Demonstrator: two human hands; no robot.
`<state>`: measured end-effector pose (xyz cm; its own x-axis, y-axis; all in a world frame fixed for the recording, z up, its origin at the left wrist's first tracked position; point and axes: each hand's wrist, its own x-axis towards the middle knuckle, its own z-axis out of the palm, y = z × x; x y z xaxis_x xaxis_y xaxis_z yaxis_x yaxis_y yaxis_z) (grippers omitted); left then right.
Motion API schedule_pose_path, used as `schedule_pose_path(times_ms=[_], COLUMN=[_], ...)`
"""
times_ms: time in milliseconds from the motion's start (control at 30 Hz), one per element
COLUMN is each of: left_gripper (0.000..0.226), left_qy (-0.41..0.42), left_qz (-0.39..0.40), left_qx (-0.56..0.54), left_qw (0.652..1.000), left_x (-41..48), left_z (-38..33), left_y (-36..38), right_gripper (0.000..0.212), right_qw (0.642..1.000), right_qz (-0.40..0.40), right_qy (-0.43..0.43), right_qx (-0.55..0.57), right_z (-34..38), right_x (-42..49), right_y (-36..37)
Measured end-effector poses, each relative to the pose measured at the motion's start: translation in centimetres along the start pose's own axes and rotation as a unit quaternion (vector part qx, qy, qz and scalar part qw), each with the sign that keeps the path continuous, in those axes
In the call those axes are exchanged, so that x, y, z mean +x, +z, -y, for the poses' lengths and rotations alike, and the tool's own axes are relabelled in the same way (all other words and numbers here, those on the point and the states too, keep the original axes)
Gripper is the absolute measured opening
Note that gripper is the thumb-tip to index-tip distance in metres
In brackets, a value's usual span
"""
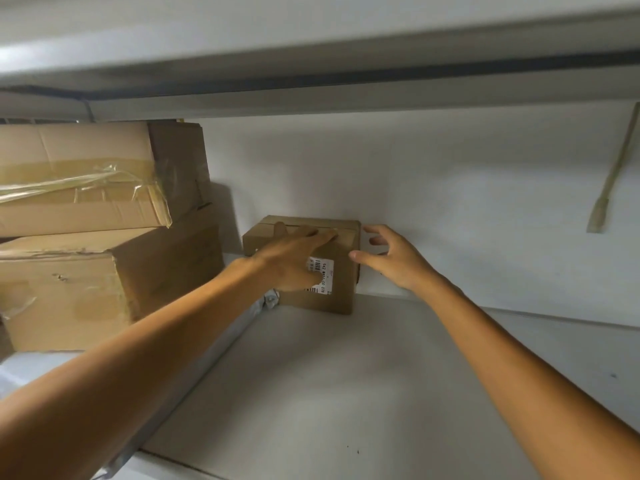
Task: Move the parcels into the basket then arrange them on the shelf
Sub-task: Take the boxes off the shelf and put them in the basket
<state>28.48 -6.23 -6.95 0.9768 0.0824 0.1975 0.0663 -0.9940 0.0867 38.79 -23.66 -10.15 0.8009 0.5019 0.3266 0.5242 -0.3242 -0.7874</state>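
Left grip [294,258] lies flat over the small brown parcel [341,296], fingers straight along its top and thumb across the white barcode label [321,276]. It presses on the parcel and does not clasp it. Right grip [398,261] is spread wide just beside the parcel's right face, holding nothing. Its thumb tip sits at the front right edge, though whether it actually touches cannot be told.

The parcel stands at the centre of the frame on the shelf [346,382], pushed back against the white wall [450,188]. It is just to the right of two large cardboard boxes, the upper box [79,174] resting on the lower box [69,292] at the left of the frame. A grey plastic mailer [270,301] shows at the parcel's lower left corner, and it appears to run along the shelf under the left arm.

By its size and the ease of the flat hand upon it, the parcel is probably light. Its corrugated walls look stiff and square, so it should slide or lift without sagging. The matte card should offer good friction to bare skin. The soundest hold would likely be on the two opposite side faces, left and right, low on the walls. The top carries a flap seam that may give under pressure. Sliding it leftward could ruck the soft, slippery-looking mailer.
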Motion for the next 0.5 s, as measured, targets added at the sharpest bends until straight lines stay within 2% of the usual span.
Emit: schedule_pose_path(times_ms=[200,300,500], left_gripper=[0.070,0.061,0.062], left_qy=[0.040,0.063,-0.026], left_qz=[-0.025,-0.053,-0.029], left_qx=[0.053,0.038,0.030], left_qw=[0.997,0.996,0.999], left_x=[-0.2,0.5,0.8], left_z=[-0.6,0.2,1.7], left_y=[-0.2,-0.5,0.2], right_gripper=[0.055,0.058,0.057], right_qw=[0.999,0.999,0.999], right_qz=[-0.021,-0.022,-0.037], right_qy=[-0.027,-0.029,-0.030], right_qx=[0.020,-0.008,-0.026], right_z=[0.1,-0.2,-0.8], right_x=[-0.3,-0.7,-1.5], right_y=[-0.1,-0.5,-0.2])
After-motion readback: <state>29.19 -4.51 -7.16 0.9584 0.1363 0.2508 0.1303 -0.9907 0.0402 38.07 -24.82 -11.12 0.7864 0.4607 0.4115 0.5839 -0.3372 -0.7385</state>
